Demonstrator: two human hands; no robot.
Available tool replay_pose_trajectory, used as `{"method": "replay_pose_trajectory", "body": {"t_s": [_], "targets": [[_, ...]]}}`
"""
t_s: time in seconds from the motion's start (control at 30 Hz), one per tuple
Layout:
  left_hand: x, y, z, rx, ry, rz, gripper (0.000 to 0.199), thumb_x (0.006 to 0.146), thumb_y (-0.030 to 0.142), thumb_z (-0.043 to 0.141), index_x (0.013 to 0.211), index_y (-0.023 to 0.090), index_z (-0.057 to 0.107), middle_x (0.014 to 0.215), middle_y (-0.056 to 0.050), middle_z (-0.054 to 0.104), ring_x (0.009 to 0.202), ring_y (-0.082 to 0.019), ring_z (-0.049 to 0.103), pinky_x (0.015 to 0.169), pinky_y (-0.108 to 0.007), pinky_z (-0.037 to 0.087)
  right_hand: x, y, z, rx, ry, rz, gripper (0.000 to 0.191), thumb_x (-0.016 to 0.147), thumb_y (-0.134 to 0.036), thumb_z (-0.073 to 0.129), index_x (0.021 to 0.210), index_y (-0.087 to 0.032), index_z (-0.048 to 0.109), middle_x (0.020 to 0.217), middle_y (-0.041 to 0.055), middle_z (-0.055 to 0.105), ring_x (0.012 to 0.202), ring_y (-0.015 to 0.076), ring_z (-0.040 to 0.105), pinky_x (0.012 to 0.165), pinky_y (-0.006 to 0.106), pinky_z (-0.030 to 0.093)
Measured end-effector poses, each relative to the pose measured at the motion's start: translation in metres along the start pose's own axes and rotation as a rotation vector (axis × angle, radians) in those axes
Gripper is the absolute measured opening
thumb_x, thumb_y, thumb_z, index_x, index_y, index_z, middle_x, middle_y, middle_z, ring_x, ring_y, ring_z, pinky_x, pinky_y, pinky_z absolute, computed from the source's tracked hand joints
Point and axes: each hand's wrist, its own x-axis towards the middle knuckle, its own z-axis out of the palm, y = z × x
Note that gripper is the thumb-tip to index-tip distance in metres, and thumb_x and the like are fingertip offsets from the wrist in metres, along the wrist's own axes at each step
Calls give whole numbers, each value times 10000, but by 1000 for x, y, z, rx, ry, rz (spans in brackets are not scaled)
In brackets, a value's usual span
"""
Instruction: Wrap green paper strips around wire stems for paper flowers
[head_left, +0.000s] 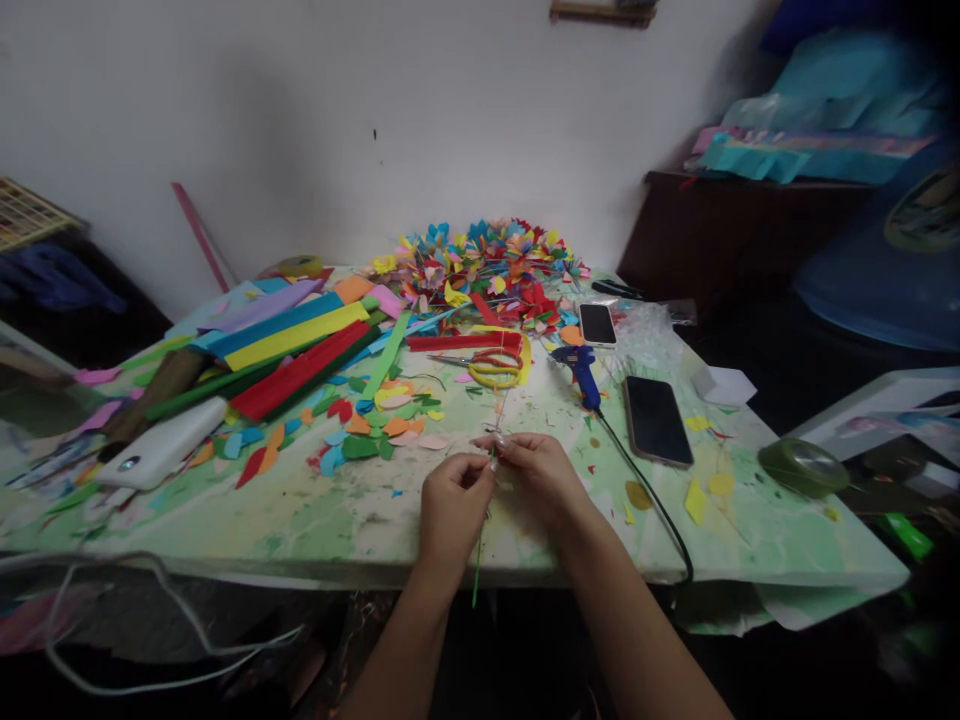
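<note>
Near the table's front edge, my left hand pinches a thin green stem whose lower end hangs down past the edge. My right hand is closed at the stem's top, its fingertips touching those of my left hand. What sits between the right fingertips is too small to make out. Beyond my hands lie scissors with red and yellow handles. A blue glue gun rests to their right, its black cord running toward the front edge.
Colourful paper flowers are heaped against the wall. Rolled crepe paper, cut paper petals and a white power bank lie left. Two phones and green tape lie right.
</note>
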Motion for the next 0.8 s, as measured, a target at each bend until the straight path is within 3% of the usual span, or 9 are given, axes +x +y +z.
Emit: {"method": "replay_pose_trajectory", "body": {"t_s": [0.33, 0.5, 0.57, 0.63, 0.8], "targets": [[-6, 1, 2, 313, 39, 202, 135, 777, 193, 535, 691, 177, 638, 681, -23, 621, 641, -155, 555, 622, -268, 419, 0, -3, 1, -50, 17, -27, 350, 588, -442, 767, 812, -174, 775, 671, 49, 723, 689, 170, 616, 709, 293, 430], [-11, 1, 6, 805, 121, 470, 214, 816, 125, 467, 654, 167, 601, 647, -58, 592, 656, -188, 550, 622, -292, 380, 0, -4, 4, -106, 80, -51, 304, 555, -406, 799, 758, -181, 772, 724, 55, 742, 789, 208, 646, 807, 336, 438], [-12, 1, 7, 870, 119, 504, 219, 822, 122, 461, 663, 163, 607, 651, -64, 595, 660, -192, 552, 622, -294, 380, 1, -4, 5, -115, 106, -70, 281, 542, -397, 809, 727, -189, 768, 773, 64, 751, 828, 217, 652, 849, 350, 434], [-10, 2, 6, 718, 82, 421, 200, 810, 135, 481, 673, 167, 623, 675, -61, 606, 682, -190, 554, 646, -296, 388, 2, -4, 4, -115, 111, -90, 276, 550, -406, 802, 729, -199, 768, 801, 69, 754, 871, 228, 653, 880, 364, 428], [0, 2, -1, 60, -69, 25, 158, 739, 275, 597, 797, 168, 698, 754, -52, 670, 694, -169, 590, 655, -283, 445, 2, -4, 3, -104, 79, -137, 272, 582, -412, 782, 755, -202, 769, 855, 80, 752, 956, 242, 638, 933, 380, 407]]}}
